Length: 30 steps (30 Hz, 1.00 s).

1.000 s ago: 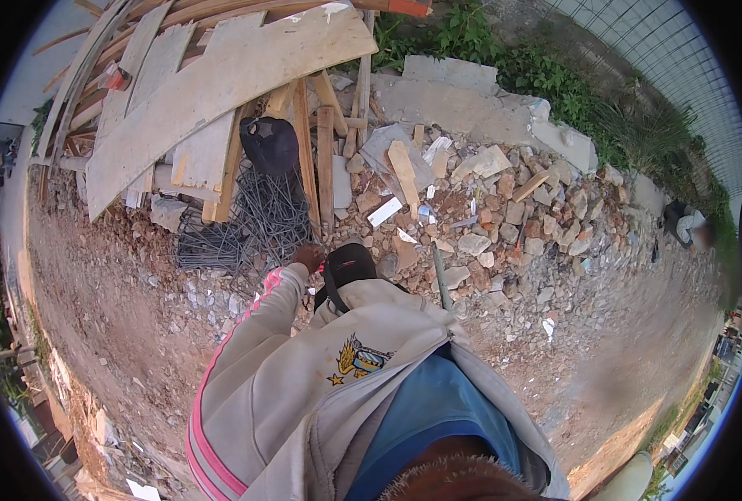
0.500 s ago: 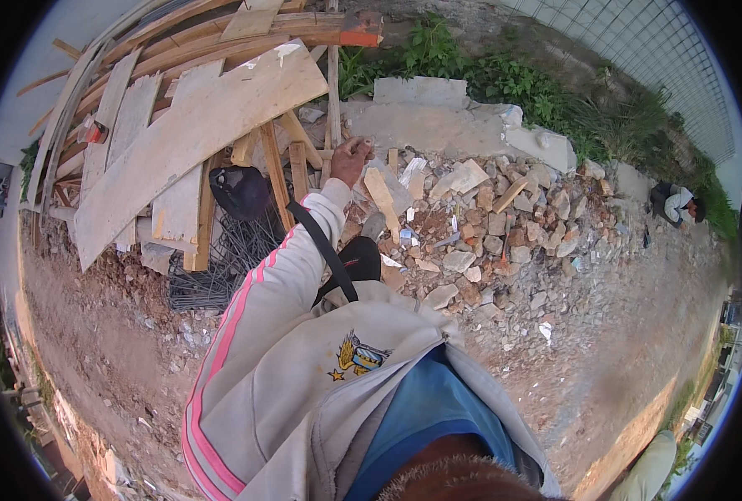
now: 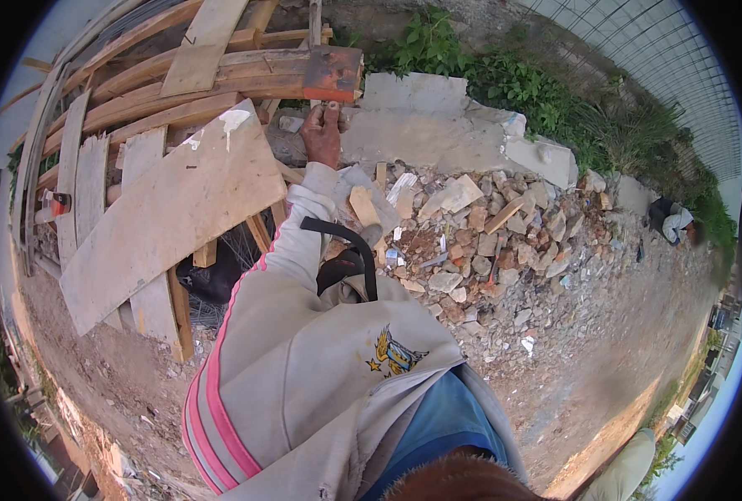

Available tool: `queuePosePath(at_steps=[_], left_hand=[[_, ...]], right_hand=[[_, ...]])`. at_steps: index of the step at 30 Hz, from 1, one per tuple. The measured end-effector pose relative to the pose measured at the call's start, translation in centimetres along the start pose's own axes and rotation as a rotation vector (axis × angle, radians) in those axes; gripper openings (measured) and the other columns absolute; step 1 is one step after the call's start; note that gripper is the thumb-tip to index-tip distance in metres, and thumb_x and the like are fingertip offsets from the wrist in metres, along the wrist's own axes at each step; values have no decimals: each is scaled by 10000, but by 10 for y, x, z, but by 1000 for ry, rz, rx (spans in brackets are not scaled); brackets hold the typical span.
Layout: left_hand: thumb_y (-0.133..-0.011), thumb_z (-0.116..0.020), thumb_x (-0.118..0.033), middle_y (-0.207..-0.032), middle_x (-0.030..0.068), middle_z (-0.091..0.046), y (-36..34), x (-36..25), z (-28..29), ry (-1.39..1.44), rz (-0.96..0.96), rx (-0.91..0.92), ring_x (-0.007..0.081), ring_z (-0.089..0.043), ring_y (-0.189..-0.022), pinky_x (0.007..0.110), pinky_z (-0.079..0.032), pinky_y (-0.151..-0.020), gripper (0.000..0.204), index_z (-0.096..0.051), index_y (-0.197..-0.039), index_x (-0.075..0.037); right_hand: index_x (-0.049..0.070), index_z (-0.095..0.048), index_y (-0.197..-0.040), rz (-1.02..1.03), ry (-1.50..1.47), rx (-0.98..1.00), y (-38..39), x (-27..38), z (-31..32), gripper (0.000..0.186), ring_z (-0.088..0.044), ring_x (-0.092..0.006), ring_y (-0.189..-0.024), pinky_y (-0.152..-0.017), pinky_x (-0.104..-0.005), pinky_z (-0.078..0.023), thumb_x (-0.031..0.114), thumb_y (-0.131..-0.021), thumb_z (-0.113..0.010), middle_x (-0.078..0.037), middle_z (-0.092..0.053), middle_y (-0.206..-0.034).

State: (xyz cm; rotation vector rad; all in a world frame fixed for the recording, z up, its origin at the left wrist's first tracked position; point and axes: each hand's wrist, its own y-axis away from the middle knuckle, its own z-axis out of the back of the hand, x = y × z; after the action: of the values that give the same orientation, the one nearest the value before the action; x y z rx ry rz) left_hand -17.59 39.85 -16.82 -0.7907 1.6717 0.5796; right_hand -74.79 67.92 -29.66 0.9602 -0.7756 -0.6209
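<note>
My left hand (image 3: 322,138) reaches out past the rubble. Its fingers are closed in a pinch at the lower edge of a timber beam's orange-red painted end (image 3: 333,73). A small pale, round thing seems to sit at the fingertips, too small to name. The sleeve is light grey with pink stripes, and a black strap (image 3: 353,242) crosses beside the forearm. Just left of the arm, a wide plywood board (image 3: 175,213) with white paint marks lies slanted over other planks. My right hand does not show.
Broken bricks and stones (image 3: 513,238) lie heaped ahead to the right, before concrete slabs (image 3: 438,125). Stacked timber (image 3: 146,83) fills the upper left. Behind the slabs grow green plants (image 3: 513,92) beside a wire mesh (image 3: 638,67). Another person (image 3: 671,221) crouches far right.
My left hand has moved from near the rubble's edge up and away to the beam's painted end. The view has shifted, and more of the stacked timber shows.
</note>
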Motion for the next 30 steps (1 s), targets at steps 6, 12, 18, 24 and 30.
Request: queuePosePath(at_steps=[6,12,18,24,30], left_hand=[[-972,-635,-178,-732,3,-602,0,-19,7,-148,-71,19,68,-536,-617,241,-470,-568,184,-663,-880,-22],[-985,-630,-188,-759,6,-610,-6,-16,13,-265,-167,115,68,-526,-628,246,-463,-577,181,-654,-936,-15],[-988,-639,-291,-745,18,-625,9,-12,4,369,378,-16,97,-551,-595,255,-466,-560,275,-650,-930,-23],[-988,-636,-222,-768,39,-655,7,-20,1,119,189,0,125,-601,-613,257,-476,-568,211,-657,-981,-12],[-991,-627,-188,-782,36,-651,-7,-31,12,-258,-75,131,124,-607,-632,256,-482,-571,181,-661,-992,-11]], right_hand=[[-30,-689,-1014,-3,50,3,-24,70,27,460,-695,-317,-807,-712,-410,-554,347,-758,-752,-200,-688,-868],[-31,-690,-1023,0,124,18,-36,118,44,474,-698,-325,-824,-724,-414,-554,356,-756,-753,-209,-691,-886],[-32,-692,-1032,8,218,30,-46,157,63,488,-701,-332,-842,-735,-418,-555,364,-754,-754,-218,-695,-904],[-33,-693,-1041,27,263,26,-56,173,71,502,-703,-339,-860,-747,-422,-555,373,-752,-755,-227,-698,-922],[-34,-695,-1050,59,339,30,-77,194,79,516,-706,-347,-877,-758,-426,-555,381,-749,-756,-235,-701,-940]])
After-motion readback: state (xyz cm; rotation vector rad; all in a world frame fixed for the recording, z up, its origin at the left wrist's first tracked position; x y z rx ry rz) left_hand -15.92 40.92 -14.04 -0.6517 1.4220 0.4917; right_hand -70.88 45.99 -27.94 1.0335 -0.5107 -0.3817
